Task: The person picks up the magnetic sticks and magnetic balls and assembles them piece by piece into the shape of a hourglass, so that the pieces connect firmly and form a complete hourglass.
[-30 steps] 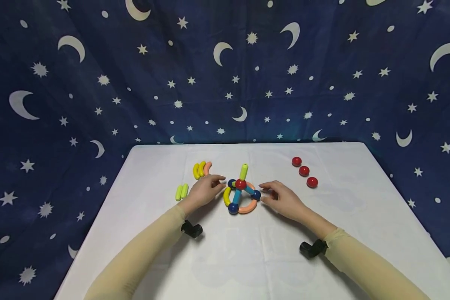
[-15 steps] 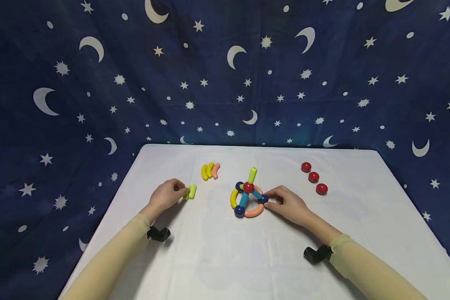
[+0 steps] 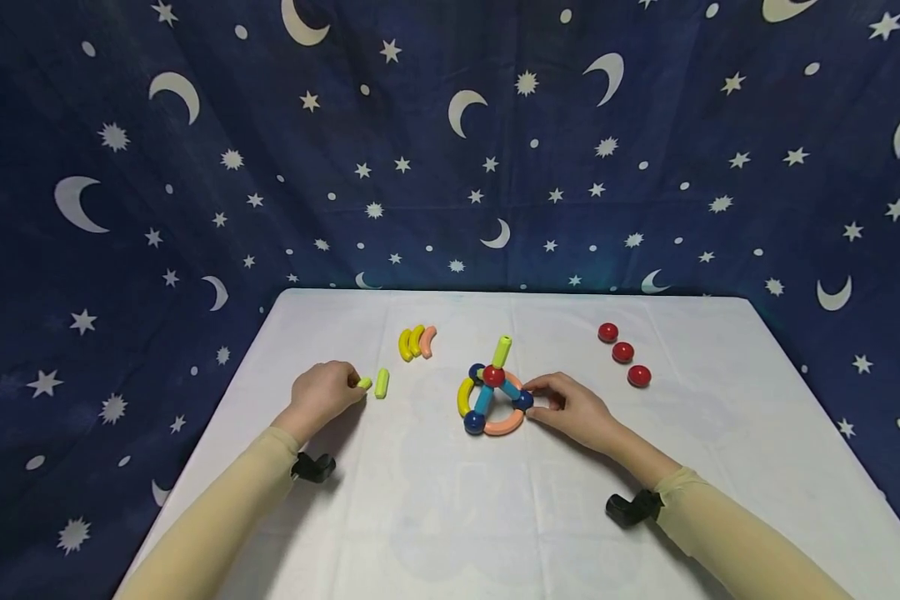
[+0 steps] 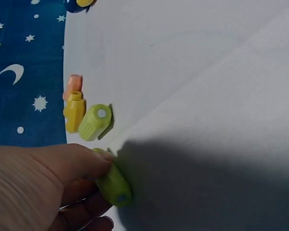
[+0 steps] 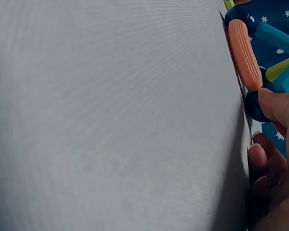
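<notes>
My left hand [image 3: 322, 396] pinches a green magnetic stick [image 4: 114, 185] between thumb and fingers at the table's left. Another green stick [image 3: 382, 383] lies just to its right. At the middle stands a magnetic stick-and-ball structure: dark blue balls [image 3: 474, 422] joined in a ring by curved orange [image 3: 505, 425] and yellow [image 3: 465, 397] sticks, blue sticks [image 3: 483, 400] rising to a red ball [image 3: 493, 377], and an upright green stick [image 3: 502, 352] on top. My right hand [image 3: 579, 410] grips the ring's right blue ball [image 5: 256, 107] with thumb and fingers.
Two yellow curved sticks [image 3: 405, 344] and an orange one [image 3: 428, 342] lie side by side at the back left. Three red balls [image 3: 622, 352] sit in a slanting row at the back right. A starry dark blue cloth [image 3: 420, 167] hangs behind the white table [image 3: 435, 517].
My left hand has moved left from beside the structure and taken hold of one green stick, which now tilts in its fingers. The right hand has closed onto the structure's right blue ball.
</notes>
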Tool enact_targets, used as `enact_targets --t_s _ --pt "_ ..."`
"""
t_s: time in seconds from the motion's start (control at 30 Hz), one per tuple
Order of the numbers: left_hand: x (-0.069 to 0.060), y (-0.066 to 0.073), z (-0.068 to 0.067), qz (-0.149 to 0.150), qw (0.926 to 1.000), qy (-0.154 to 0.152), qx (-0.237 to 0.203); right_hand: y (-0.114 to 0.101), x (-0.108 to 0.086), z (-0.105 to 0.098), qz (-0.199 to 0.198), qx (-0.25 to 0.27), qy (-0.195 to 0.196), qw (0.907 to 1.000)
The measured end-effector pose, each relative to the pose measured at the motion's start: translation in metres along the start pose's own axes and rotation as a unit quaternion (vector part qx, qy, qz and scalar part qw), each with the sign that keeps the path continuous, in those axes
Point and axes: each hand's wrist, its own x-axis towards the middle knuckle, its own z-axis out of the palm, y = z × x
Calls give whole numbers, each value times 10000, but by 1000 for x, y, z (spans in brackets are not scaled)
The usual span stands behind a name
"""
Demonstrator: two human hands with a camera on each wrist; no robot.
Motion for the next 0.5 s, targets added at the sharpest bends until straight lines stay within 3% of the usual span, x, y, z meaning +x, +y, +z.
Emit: enact_targets --t_s 0.1,0.17,0.23,0.37,0.5 --pt "-1 3 -3 140 9996 144 -205 0 0 -1 -34 29 -29 10000" --pt "-1 10 -5 277 9964 229 -763 0 -1 -1 -26 39 -26 10000" --pt "1 21 -8 475 9867 282 -1532 2 -1 -2 -45 30 -29 10000" --pt "3 55 -7 823 9461 212 -3127 4 -1 -2 -89 18 -103 9999" --pt "4 91 1 1039 9044 201 -4134 5 0 -1 -188 63 -173 9997"
